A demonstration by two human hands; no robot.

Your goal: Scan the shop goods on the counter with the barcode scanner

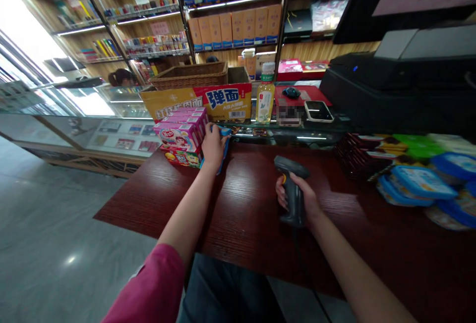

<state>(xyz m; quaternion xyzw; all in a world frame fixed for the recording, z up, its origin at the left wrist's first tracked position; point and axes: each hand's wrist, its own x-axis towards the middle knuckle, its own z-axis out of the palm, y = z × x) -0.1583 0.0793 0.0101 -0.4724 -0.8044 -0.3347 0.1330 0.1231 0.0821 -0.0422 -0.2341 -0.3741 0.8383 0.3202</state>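
The left hand (212, 145) reaches to the far left of the dark red-brown wooden counter (253, 214) and closes its fingers round a flat blue packet (225, 150). The packet stands on edge right beside a stack of pink printed cartons (181, 132), a hold that seems to steady it upright with one face kept open to the near side. The right hand (302, 203) sits nearer, at the middle of the counter, wrapped firmly round the grip of a dark grey handheld barcode scanner (293, 187). The scanner's butt rests on the wood and its head tilts up and away to the far left, roughly towards the packet, with its cable trailing off the near edge. Behind the cartons lies a long yellow and red cardboard box (223, 100) with a woven wicker basket (189, 75) on top. To its right stand a pale yellow drink bottle (265, 97) and a black smartphone (319, 111) lying flat. At the far right are a black till (390, 85) and a heap of blue-lidded snack tubs (422, 184), within easy reach.
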